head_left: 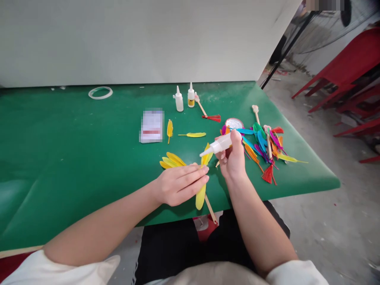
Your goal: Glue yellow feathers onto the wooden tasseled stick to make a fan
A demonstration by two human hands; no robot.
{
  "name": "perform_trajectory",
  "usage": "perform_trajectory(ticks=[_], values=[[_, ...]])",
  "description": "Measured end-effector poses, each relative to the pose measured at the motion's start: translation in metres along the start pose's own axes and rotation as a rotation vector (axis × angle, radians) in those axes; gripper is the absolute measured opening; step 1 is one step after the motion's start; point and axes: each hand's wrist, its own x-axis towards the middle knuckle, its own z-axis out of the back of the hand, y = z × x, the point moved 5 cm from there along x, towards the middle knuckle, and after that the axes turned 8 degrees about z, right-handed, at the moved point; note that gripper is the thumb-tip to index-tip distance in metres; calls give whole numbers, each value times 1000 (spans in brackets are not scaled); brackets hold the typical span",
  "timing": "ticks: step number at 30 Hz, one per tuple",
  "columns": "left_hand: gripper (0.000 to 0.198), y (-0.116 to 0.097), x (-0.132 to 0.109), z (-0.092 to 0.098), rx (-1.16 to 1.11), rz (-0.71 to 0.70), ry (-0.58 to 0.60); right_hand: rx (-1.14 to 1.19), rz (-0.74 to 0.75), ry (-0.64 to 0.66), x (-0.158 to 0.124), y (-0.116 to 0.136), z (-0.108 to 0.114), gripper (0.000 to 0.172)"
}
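My left hand (181, 184) is closed on yellow feathers (200, 198), its fingers pressed together over their middle. Below it a thin wooden stick (211, 209) sticks out past the table edge; the fingers hide where it joins the feathers. Several more yellow feathers (172, 159) fan out to the left, partly behind the hand. Wrapped in my right hand (235, 159) is a white glue bottle (220, 144), tilted so that its nozzle points down and left at the upper feathers, just above my left fingertips.
Two glue bottles (179, 101) stand at the back beside a tasselled stick (202, 106). Loose yellow feathers (196, 135) and a card (151, 127) lie nearer. Colourful feathers (261, 140) and a round dish (234, 123) are at the right, a tape ring (100, 93) at the left.
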Motion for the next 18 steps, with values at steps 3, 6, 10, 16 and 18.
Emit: perform_trajectory(ticks=[3,6,10,16,18], values=[[19,0,-2,-1,-26,17,3,5,12,-23,1,1,1,48],[21,1,-2,-1,-40,31,3,-10,24,-29,2,3,2,47],[23,3,-3,-1,-103,47,-2,-38,47,-21,1,4,5,47],[28,5,-6,-2,-125,58,-11,19,21,-38,2,6,6,47],[28,4,-7,-2,-102,58,-11,19,24,-37,2,6,6,47]])
